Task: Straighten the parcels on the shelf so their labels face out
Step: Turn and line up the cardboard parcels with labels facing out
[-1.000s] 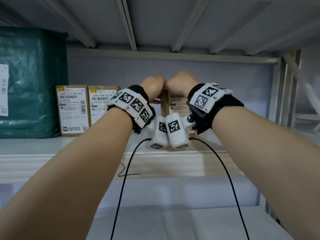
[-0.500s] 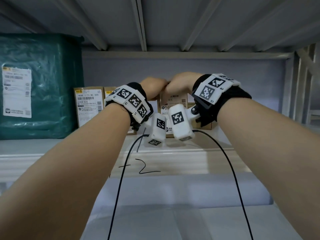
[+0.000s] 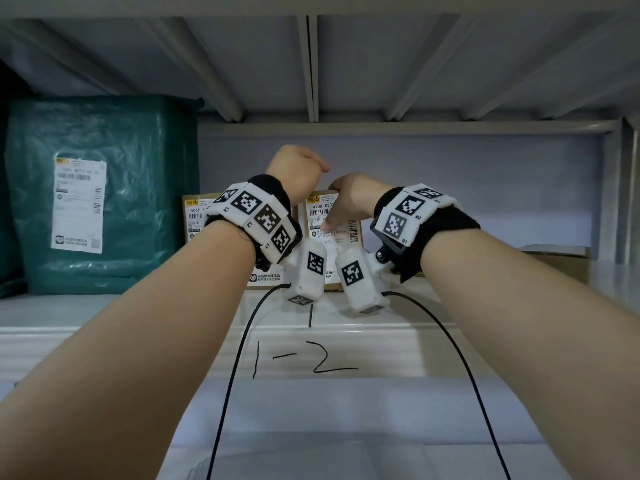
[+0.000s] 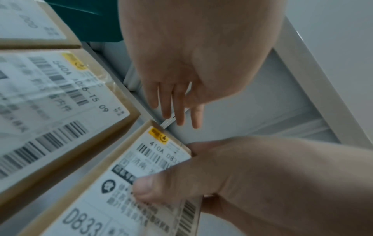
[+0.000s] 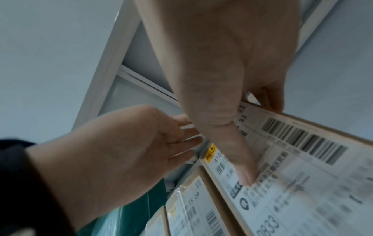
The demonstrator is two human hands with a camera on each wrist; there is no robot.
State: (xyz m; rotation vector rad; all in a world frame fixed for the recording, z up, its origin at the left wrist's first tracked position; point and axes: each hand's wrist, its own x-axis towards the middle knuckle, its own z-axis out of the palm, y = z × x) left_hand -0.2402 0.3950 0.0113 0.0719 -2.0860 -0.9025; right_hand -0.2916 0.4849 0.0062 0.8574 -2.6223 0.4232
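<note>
A cardboard parcel (image 3: 320, 216) labelled 410A D833 stands upright on the white shelf (image 3: 104, 317), its label facing out. My right hand (image 3: 346, 202) grips its top edge, with the thumb (image 5: 240, 167) on the label (image 4: 121, 183) and the fingers behind the box. My left hand (image 3: 299, 171) hovers just above and left of the parcel, its fingers (image 4: 179, 111) straight and holding nothing. Left of it stand two more cardboard parcels (image 3: 195, 216) (image 4: 50, 103), labels out. Furthest left is a big green bag parcel (image 3: 138, 188) with its label out.
A flat cardboard box (image 3: 554, 256) lies at the shelf's right end beside the grey uprights (image 3: 616, 188). The upper shelf's ribbed underside (image 3: 311, 64) hangs close overhead. "1-2" is written on the front lip (image 3: 301, 358). Camera cables (image 3: 235, 375) dangle from both wrists.
My left hand has let go of the parcel's top and lifted above it. My right hand keeps its grip. The parcel's label now shows more fully, and the head view has tilted up.
</note>
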